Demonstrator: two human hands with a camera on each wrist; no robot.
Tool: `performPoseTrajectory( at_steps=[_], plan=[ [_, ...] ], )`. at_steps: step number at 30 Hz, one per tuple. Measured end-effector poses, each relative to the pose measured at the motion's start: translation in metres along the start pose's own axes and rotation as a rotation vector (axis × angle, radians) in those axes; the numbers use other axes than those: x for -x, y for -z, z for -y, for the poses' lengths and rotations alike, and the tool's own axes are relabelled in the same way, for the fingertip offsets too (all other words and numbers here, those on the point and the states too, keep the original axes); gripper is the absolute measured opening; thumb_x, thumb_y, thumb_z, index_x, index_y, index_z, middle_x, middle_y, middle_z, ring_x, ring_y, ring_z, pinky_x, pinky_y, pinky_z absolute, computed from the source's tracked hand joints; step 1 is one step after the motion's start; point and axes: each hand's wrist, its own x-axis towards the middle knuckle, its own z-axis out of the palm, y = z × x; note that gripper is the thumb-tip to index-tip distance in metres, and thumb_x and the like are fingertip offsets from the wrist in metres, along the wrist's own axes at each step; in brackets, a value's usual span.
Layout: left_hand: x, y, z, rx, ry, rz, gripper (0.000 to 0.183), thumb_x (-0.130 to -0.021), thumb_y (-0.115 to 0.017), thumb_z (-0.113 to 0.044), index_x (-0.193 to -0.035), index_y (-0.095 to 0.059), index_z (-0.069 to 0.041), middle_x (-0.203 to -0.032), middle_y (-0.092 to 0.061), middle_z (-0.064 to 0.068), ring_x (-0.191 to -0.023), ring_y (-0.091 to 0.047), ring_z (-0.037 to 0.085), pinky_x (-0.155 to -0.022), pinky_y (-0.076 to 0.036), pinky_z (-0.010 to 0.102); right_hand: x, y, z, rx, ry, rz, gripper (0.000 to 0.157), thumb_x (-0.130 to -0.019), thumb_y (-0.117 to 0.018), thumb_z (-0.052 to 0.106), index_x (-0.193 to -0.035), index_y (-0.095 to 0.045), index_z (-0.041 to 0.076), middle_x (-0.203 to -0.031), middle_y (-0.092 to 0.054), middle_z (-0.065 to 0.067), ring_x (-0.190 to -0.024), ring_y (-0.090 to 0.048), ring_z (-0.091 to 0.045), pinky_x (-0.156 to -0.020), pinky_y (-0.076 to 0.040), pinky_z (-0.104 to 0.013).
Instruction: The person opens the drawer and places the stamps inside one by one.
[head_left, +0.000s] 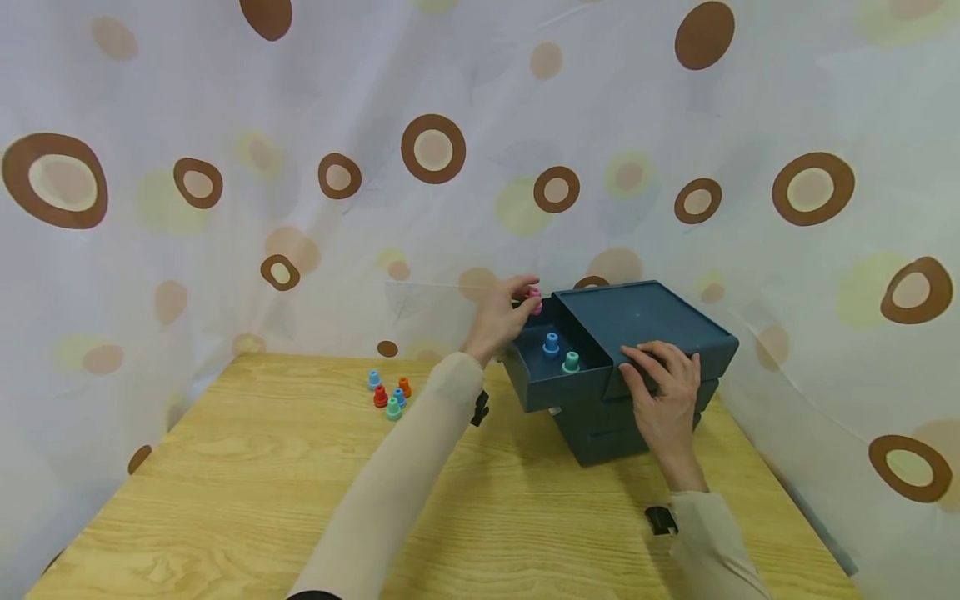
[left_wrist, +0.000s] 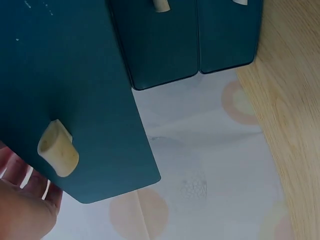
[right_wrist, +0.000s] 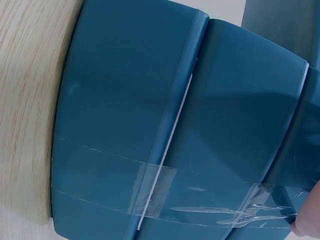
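Note:
In the head view my left hand [head_left: 497, 317] pinches a small pink peg-like piece [head_left: 535, 302] over the far end of a pulled-out drawer [head_left: 558, 387]. A blue piece [head_left: 551, 344] and a teal piece [head_left: 572, 362] stand upright inside that drawer. My right hand [head_left: 666, 387] rests on the edge of the dark blue-green drawer cabinet [head_left: 645, 317], fingers bent at its top. The left wrist view shows the drawer's front with a beige knob [left_wrist: 60, 150], the left hand [left_wrist: 27, 202] partly behind it. One right fingertip [right_wrist: 307, 215] touches the cabinet's side in the right wrist view.
Several similar pieces, including a red one [head_left: 380, 397] and an orange one [head_left: 405, 386], stand grouped on the wooden table [head_left: 262, 467] left of the cabinet. Clear tape [right_wrist: 200, 200] crosses the cabinet's side. A patterned cloth [head_left: 360, 100] hangs behind.

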Motion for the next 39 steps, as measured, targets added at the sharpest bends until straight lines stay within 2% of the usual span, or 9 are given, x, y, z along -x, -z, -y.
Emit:
performPoseTrajectory(
  at_steps=[7,14,22,31,37,39],
  plan=[
    [-0.002,-0.002,-0.006,-0.073,0.014,0.000,0.028,-0.098,-0.062,-0.020,-0.124,-0.068,-0.013,-0.113,-0.070,0.003,-0.099,-0.064,0.014,-0.086,-0.055,0.031,0.002,0.002,-0.001,0.021,-0.026,0.038,0.022,-0.088,-0.073,0.013,-0.108,-0.076,0.006,-0.113,-0.063,-0.019,-0.121,-0.048,-0.034,-0.118,-0.002,-0.062],
    [-0.008,-0.010,-0.003,-0.112,0.030,0.008,0.027,-0.098,-0.062,-0.017,-0.124,-0.068,-0.012,-0.115,-0.070,0.004,-0.102,-0.064,0.016,-0.088,-0.054,0.030,0.001,0.004,-0.001,0.021,-0.024,0.044,0.023,-0.089,-0.072,0.016,-0.109,-0.075,0.004,-0.113,-0.062,-0.020,-0.121,-0.048,-0.035,-0.118,-0.002,-0.062],
    [-0.012,-0.012,0.000,-0.148,0.024,0.051,0.027,-0.096,-0.064,-0.014,-0.121,-0.069,-0.006,-0.106,-0.071,0.006,-0.093,-0.065,0.015,-0.086,-0.054,0.031,0.001,0.003,-0.002,0.012,-0.018,0.035,0.022,-0.087,-0.073,0.011,-0.108,-0.075,0.005,-0.113,-0.063,-0.020,-0.120,-0.048,-0.036,-0.118,-0.002,-0.063],
    [-0.014,-0.011,-0.004,-0.273,0.039,0.086,0.022,-0.094,-0.067,-0.014,-0.114,-0.073,-0.008,-0.101,-0.074,0.004,-0.090,-0.065,0.015,-0.088,-0.054,0.032,0.001,0.002,0.000,0.007,-0.013,0.019,0.022,-0.087,-0.074,0.013,-0.108,-0.076,0.006,-0.112,-0.063,-0.020,-0.120,-0.049,-0.035,-0.118,-0.003,-0.063],
    [-0.016,-0.012,-0.003,-0.416,0.031,0.131,0.019,-0.093,-0.068,-0.017,-0.110,-0.074,-0.011,-0.102,-0.074,0.002,-0.093,-0.064,0.014,-0.090,-0.052,0.031,0.001,0.002,-0.001,0.010,-0.014,0.014,0.022,-0.086,-0.075,0.011,-0.107,-0.076,0.007,-0.112,-0.064,-0.019,-0.119,-0.050,-0.034,-0.117,-0.003,-0.064],
    [-0.017,-0.012,-0.003,-0.436,0.034,0.143,0.019,-0.093,-0.068,-0.017,-0.110,-0.074,-0.012,-0.103,-0.074,0.002,-0.095,-0.064,0.015,-0.091,-0.052,0.031,0.001,0.001,-0.001,0.004,-0.010,0.008,0.023,-0.085,-0.075,0.010,-0.107,-0.076,0.008,-0.112,-0.064,-0.018,-0.118,-0.050,-0.035,-0.117,-0.004,-0.064]
  ],
)
